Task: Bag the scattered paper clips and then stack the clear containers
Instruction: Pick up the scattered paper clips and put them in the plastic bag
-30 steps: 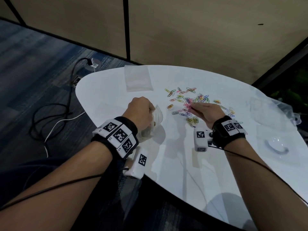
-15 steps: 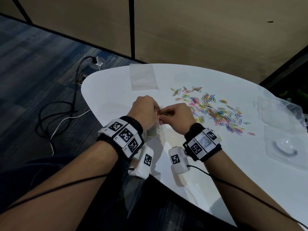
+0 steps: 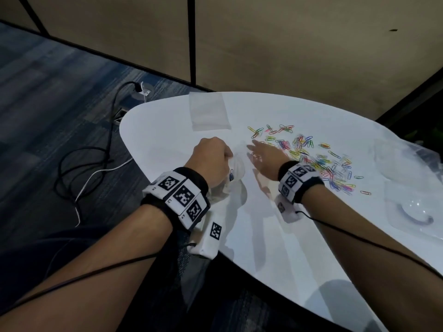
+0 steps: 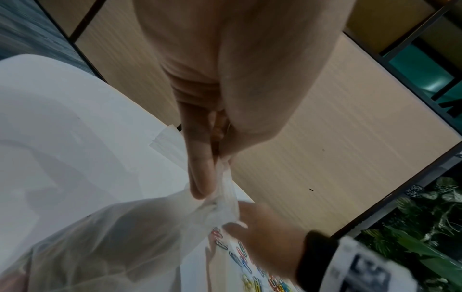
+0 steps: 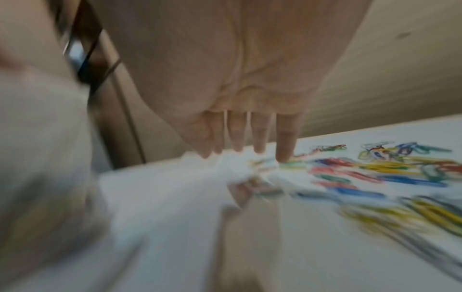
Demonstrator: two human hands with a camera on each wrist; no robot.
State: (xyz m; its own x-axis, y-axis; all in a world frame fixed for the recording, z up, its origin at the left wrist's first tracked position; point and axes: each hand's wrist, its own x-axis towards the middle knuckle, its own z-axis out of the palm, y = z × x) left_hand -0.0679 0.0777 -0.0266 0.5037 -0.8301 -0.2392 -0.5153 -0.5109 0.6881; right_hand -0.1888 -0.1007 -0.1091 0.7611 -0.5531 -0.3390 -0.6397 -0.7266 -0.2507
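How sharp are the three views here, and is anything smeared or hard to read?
Head view: mostly sharp, though the right hand is slightly smeared over the scattered coloured paper clips. Left wrist view: the left hand pinching the clear plastic bag reads well, soft at the edges. Right wrist view: heavy motion blur; clips streak into coloured lines on the white table.

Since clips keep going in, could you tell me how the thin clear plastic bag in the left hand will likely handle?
The thin clear plastic bag is probably floppy: it crumples where the left hand pinches it. Likely very light, it sags unsupported, so its mouth may close.
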